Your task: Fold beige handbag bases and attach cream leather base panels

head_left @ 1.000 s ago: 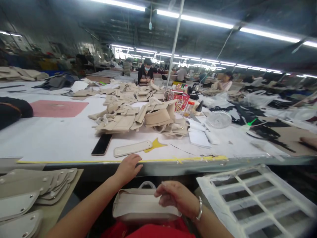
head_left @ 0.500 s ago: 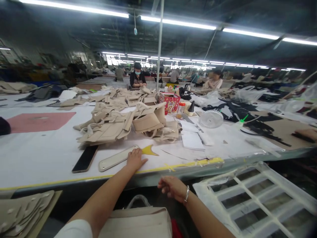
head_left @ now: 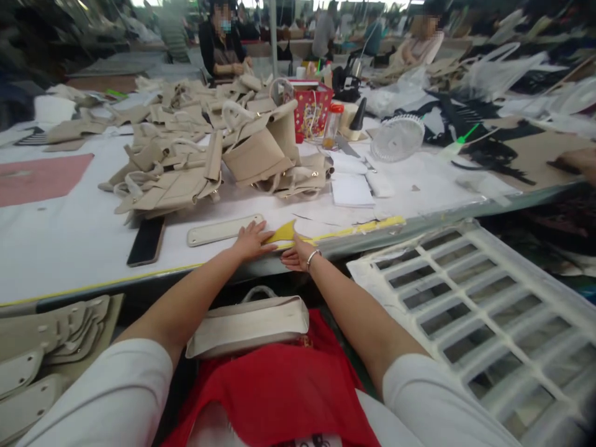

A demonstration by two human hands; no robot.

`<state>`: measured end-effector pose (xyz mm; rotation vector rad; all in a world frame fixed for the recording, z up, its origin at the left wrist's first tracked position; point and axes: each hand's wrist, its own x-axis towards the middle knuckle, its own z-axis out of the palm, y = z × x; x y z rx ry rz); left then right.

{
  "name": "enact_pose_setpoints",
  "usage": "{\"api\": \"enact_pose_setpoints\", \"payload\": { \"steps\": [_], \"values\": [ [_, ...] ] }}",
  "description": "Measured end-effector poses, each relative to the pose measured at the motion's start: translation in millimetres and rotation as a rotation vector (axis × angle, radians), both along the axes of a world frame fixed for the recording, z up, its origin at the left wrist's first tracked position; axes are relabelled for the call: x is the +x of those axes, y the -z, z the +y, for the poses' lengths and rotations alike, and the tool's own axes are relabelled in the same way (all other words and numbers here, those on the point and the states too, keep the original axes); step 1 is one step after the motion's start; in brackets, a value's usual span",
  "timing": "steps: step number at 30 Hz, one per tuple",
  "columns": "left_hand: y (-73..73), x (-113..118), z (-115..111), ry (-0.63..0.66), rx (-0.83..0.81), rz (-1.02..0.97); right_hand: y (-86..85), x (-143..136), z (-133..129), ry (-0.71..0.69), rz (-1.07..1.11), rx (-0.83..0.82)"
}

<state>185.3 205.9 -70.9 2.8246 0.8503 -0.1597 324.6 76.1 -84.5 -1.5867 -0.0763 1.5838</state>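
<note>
My left hand lies on the white tabletop near its front edge, fingers spread. Its fingertips are at the right end of a long off-white strip with rounded corners and small holes. Right beside these fingers is a flat yellow piece with a curved, notched end. At the table edge is my right hand, with a bracelet on the wrist. Its thumb points up by the yellow piece and its fingers stretch out lower, apart. Whether the thumb touches the piece I cannot tell. A beige bag rests at my lap.
Beige bags are heaped behind my hands, with a phone in front. A red box, a jar and white paper stand or lie further right. A white slatted rack is below right; beige pieces lie below left.
My view has tilted down. My right hand has moved up and forward to the table edge beside the yellow piece. My left hand's fingers have spread, still by the strip.
</note>
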Motion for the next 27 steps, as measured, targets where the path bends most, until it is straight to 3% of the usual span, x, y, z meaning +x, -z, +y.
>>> {"api": "enact_pose_setpoints", "payload": {
  "steps": [3, 6, 8, 11, 15, 18, 20, 23, 25, 27],
  "values": [
    [-4.5, -8.1, 16.2, -0.085, 0.087, 0.068, 8.3, 5.9, 2.0, 0.010, -0.036, -0.039],
    [-8.7, -2.1, 10.8, 0.060, 0.265, 0.038, 8.2, 9.1, 2.6, 0.001, -0.037, -0.045],
    [-7.7, 5.8, -5.1, 0.177, 0.316, 0.012, 5.7, 9.6, 2.1, -0.001, -0.022, -0.036],
    [-0.8, 14.6, -38.5, 0.222, 0.259, 0.001, 3.3, 6.4, 0.3, 0.024, -0.007, -0.024],
    [2.6, 16.5, -80.1, 0.193, 0.194, -0.020, 4.0, -6.5, -1.5, 0.213, -0.103, 0.022],
    [-9.0, 9.0, -99.6, 0.229, 0.143, -0.028, -1.3, -13.7, -9.4, 0.352, -0.190, 0.114],
    [-20.5, -3.0, -107.7, 0.257, -0.037, -0.055, -10.2, -11.5, -26.5, 0.402, -0.233, 0.185],
    [-33.8, -27.4, -115.6, 0.280, -0.625, -0.053, -27.8, 2.1, -75.7, 0.378, -0.246, 0.283],
    [-36.9, -39.8, -118.9, 0.244, -0.963, -0.024, -38.7, 11.2, -116.4, 0.204, -0.201, 0.346],
    [-35.4, -43.9, -120.7, 0.190, -1.118, -0.021, -46.8, 13.7, -151.2, -0.165, -0.146, 0.395]
  ]
}}
